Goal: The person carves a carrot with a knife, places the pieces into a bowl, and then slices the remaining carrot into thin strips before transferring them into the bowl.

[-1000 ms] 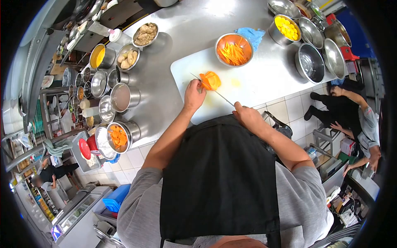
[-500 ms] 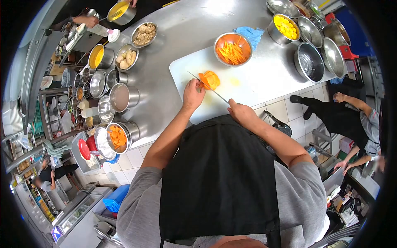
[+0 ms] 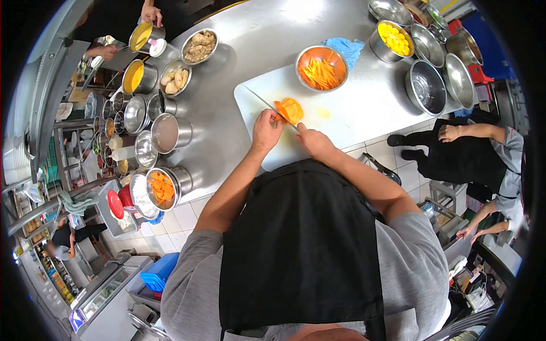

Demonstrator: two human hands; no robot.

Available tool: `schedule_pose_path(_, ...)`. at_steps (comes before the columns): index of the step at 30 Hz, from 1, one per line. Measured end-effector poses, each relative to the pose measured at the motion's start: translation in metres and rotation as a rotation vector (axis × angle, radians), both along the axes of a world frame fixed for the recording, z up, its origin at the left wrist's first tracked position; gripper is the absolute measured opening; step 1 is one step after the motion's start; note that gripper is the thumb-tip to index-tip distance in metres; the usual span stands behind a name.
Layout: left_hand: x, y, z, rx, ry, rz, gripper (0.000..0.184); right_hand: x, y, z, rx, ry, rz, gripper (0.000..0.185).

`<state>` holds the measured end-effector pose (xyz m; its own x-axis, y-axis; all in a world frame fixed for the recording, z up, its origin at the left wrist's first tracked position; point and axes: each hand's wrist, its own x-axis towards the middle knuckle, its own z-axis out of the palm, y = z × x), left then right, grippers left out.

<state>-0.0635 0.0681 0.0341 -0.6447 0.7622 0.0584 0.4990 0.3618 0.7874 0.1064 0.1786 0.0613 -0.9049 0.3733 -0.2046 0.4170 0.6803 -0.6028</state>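
Observation:
My right hand (image 3: 314, 141) is closed round the handle of a knife (image 3: 261, 99), whose blade points up and left across the white cutting board (image 3: 256, 113). The blade lies against orange vegetable slices (image 3: 291, 110) piled on the board. My left hand (image 3: 267, 130) is at the left side of the pile, its bent fingertips pressed on the slices beside the blade. A steel bowl of orange strips (image 3: 321, 69) stands at the board's upper edge, with a blue cloth (image 3: 346, 52) behind it.
Steel bowls of meat (image 3: 199, 46), pale pieces (image 3: 174, 81) and orange pieces (image 3: 161, 188) line the left. A pot of yellow pieces (image 3: 394, 40) and a dark-looking bowl (image 3: 426, 86) stand right. Co-workers are at the upper left, far left and right.
My right hand has moved up and left with the knife, so the blade reaches farther past the slices. At the upper left, a co-worker's hands and yellow-filled pot have come into view.

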Motion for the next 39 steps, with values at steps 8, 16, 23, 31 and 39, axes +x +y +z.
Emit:
schedule_pose_path(8, 0.0, -0.003, -0.005, 0.015, -0.022, 0.001, 0.031, -0.01, 0.003, -0.02, -0.028, -0.083, -0.016, 0.029)
schedule_pose_path(16, 0.0, -0.003, -0.007, 0.057, 0.053, 0.026, 0.029, 0.019, 0.003, 0.019, 0.001, 0.018, 0.022, 0.028)
schedule_pose_path(23, -0.001, 0.0, -0.007, 0.019, 0.011, 0.013, 0.03, 0.059, 0.006, 0.063, 0.07, -0.077, 0.071, 0.026)
schedule_pose_path(31, 0.0, 0.001, -0.003, -0.007, 0.031, 0.009, 0.029, 0.075, 0.006, 0.076, 0.058, -0.108, 0.074, 0.025)
schedule_pose_path(39, -0.001, 0.0, -0.004, -0.015, 0.019, 0.002, 0.028, 0.07, 0.005, 0.067, 0.021, -0.119, 0.075, 0.024)
